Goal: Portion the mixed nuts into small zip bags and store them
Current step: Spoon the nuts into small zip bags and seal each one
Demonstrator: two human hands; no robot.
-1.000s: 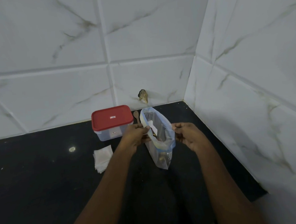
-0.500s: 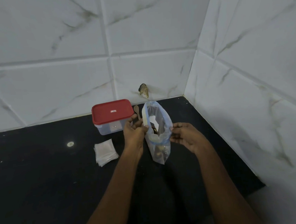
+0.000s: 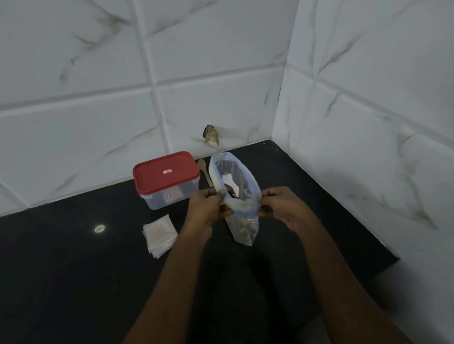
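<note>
My left hand (image 3: 208, 206) and right hand (image 3: 281, 204) pinch the limp, clear blue-zip plastic bag (image 3: 239, 197) at its rim; it seems light, sagging below.

Bag contents: I see brownish bits low in the clear plastic zip bag (image 3: 244, 228) with a blue seal strip, too blurred to tell apart.
Box: the labels on the red-lidded clear plastic box (image 3: 166, 175) are too small for me to read, and I cannot tell what it holds.
Right grip (image 3: 278, 206): its fingertips are hidden behind the bag's rim.
Forearms: both are cut off by the bottom edge.
Wall: I cannot identify the dark lump (image 3: 211, 135) low on the tiles.
</note>
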